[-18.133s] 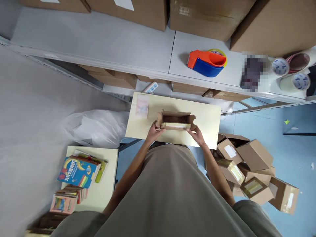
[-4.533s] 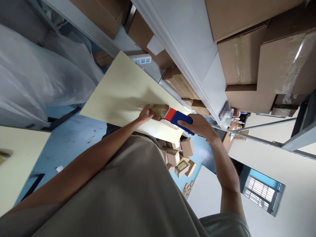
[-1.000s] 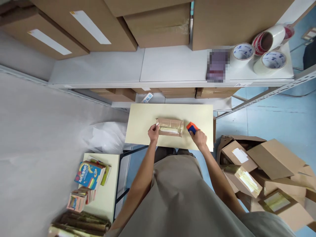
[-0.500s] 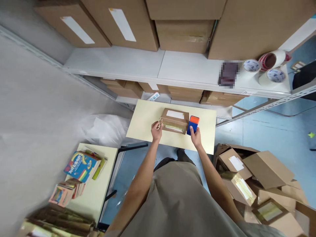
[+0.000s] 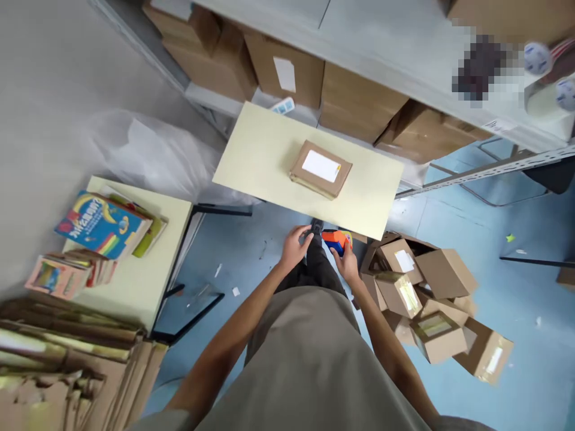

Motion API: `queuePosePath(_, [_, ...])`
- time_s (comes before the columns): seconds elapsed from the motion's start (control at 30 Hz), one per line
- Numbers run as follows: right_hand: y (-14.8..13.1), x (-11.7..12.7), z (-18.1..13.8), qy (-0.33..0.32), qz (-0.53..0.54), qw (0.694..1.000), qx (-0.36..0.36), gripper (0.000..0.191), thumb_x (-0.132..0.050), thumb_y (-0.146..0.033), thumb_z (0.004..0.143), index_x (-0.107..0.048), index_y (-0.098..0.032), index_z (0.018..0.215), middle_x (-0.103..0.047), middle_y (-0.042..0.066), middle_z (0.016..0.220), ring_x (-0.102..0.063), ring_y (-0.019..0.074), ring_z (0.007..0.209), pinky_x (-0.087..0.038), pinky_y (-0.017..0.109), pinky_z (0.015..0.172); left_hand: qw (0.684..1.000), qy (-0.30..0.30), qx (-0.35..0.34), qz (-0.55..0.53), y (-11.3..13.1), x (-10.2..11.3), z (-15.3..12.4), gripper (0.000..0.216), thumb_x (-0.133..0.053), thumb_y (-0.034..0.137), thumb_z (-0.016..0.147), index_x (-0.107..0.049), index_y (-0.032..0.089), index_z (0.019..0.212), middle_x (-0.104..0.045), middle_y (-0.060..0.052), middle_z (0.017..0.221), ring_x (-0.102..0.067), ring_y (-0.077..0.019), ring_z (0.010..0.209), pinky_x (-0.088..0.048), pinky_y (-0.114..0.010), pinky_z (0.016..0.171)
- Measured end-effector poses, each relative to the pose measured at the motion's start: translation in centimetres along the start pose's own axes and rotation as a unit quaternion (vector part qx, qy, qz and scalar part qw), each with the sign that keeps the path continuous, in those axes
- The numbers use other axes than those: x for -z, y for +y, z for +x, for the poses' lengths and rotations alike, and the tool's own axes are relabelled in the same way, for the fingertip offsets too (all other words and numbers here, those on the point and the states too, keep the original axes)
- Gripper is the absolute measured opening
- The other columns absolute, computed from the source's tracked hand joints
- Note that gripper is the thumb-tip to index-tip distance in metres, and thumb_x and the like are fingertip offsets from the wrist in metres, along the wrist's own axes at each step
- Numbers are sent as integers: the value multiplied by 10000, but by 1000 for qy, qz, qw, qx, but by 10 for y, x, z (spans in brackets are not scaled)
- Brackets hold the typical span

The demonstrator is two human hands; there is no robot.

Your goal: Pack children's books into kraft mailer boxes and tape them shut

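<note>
A small taped carton (image 5: 321,169) with a white label on its upper face lies on the pale yellow tabletop (image 5: 256,149), apart from both hands. Below the table's near edge, over my legs, my right hand (image 5: 347,266) is closed round an orange-and-blue tool that looks like a tape dispenser (image 5: 335,239). A yellowish round part shows on its far side. To its left is my left hand (image 5: 295,248), thumb and fingers stretched forward and slightly apart, with nothing visible between them.
Shelving (image 5: 359,66) with cartons and tape rolls (image 5: 554,99) stands behind the table. Cartons (image 5: 431,293) are heaped on the floor at right. At left are a side table with books (image 5: 103,224), flattened cardboard (image 5: 76,371) and a translucent plastic bag (image 5: 148,158).
Both hands have left the carton and come back toward my body. The dispenser moved with my right hand and turned. The carton now shows its label more squarely; my view tilted downward.
</note>
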State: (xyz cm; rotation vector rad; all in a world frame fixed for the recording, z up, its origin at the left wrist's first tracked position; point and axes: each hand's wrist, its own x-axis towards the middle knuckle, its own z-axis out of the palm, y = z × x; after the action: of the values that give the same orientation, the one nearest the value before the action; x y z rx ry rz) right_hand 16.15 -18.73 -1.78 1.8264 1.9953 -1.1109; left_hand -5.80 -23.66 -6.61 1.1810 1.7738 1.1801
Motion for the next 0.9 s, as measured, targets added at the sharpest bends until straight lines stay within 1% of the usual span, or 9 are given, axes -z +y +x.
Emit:
queuePosePath(0.1, [12, -18, -21, -13, -67, 997, 32, 624, -500, -481, 1125, -401, -92, 1604, -686, 263, 1470, -698, 349, 1339, -560, 386, 1069, 998, -53, -4, 21, 17, 3, -28, 282, -628, 353, 1079, -761, 260, 1310, -756, -113, 1303, -740, -265, 1179, -622, -437, 1058])
queuePosePath(0.2, [24, -22, -36, -43, -120, 989, 70, 594, -483, -497, 1141, -435, -93, 1573, -692, 262, 1429, -654, 360, 1379, -522, 417, 1134, 994, -98, -2, 38, 26, 10, -46, 277, -611, 310, 1076, -761, 251, 1301, -746, -100, 1304, -725, -266, 1199, -584, -449, 1127])
queuePosePath(0.3, [35, -18, -43, -71, -159, 979, 102, 595, -454, -536, 1152, -445, -105, 1563, -706, 260, 1381, -633, 381, 1389, -509, 453, 1156, 994, -103, -8, 45, 30, 14, -57, 305, -614, 286, 1066, -735, 238, 1343, -733, -99, 1317, -722, -259, 1189, -587, -426, 1101])
queuePosePath(0.4, [49, -12, -41, -71, -175, 969, 157, 563, -449, -564, 1154, -490, -120, 1498, -724, 258, 1340, -660, 387, 1348, -524, 476, 1147, 994, -91, -9, 53, 34, 12, -62, 349, -616, 291, 1067, -694, 238, 1402, -713, -103, 1359, -724, -246, 1167, -601, -403, 1057])
queuePosePath(0.47, [60, -9, -34, -54, -166, 961, 215, 532, -458, -568, 1154, -512, -127, 1446, -748, 250, 1286, -707, 386, 1271, -549, 503, 1121, 993, -96, -16, 66, 37, 9, -61, 313, -625, 295, 1066, -706, 246, 1365, -726, -95, 1328, -727, -239, 1130, -600, -411, 1058])
queuePosePath(0.53, [72, -5, -24, -34, -153, 949, 274, 511, -463, -567, 1156, -523, -126, 1408, -769, 242, 1229, -745, 382, 1193, -576, 522, 1083, 991, -104, -25, 80, 40, 2, -57, 222, -647, 294, 1058, -738, 250, 1256, -753, -83, 1225, -725, -239, 1081, -606, -418, 1035])
queuePosePath(0.67, [93, 15, -2, -22, -164, 921, 353, 547, -478, -585, 1150, -528, -101, 1400, -780, 252, 1203, -758, 386, 1166, -600, 518, 1040, 989, -113, -25, 93, 48, -18, -43, 71, -695, 302, 1041, -747, 254, 1045, -756, -67, 1056, -711, -240, 1026, -620, -389, 923])
queuePosePath(0.8, [107, 48, 22, -45, -190, 895, 402, 568, -489, -570, 1152, -512, -89, 1453, -792, 247, 1206, -759, 382, 1175, -581, 521, 1077, 991, -92, -20, 91, 60, -44, -28, 102, -727, 325, 1027, -725, 247, 960, -756, -72, 1071, -710, -231, 1030, -607, -350, 850])
queuePosePath(0.9, [112, 75, 43, -61, -208, 877, 429, 557, -521, -524, 1152, -488, -86, 1494, -789, 247, 1248, -755, 370, 1211, -567, 514, 1105, 993, -79, 16, 83, 66, -62, -17, 151, -723, 364, 1033, -711, 243, 942, -757, -47, 958, -704, -202, 872, -589, -326, 774])
